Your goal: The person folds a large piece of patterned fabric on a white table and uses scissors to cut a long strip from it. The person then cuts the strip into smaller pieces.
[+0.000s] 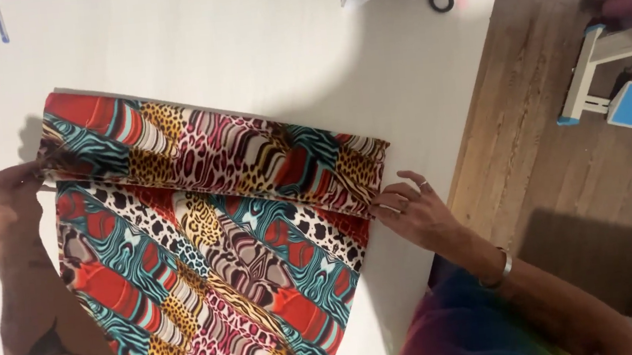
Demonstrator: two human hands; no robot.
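Both my hands pinch the ends of a fold in the bright patchwork animal-print fabric (pixel 213 234) on the white desk (pixel 241 46), left hand (pixel 6 203) and right hand (pixel 412 211) equally near, fold stretching lengthwise between them.

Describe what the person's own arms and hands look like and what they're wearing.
Both forearms are bare, with no sleeves in view. The left forearm carries dark tattoos. The right hand wears rings on its fingers, and a silver bangle circles the right wrist.
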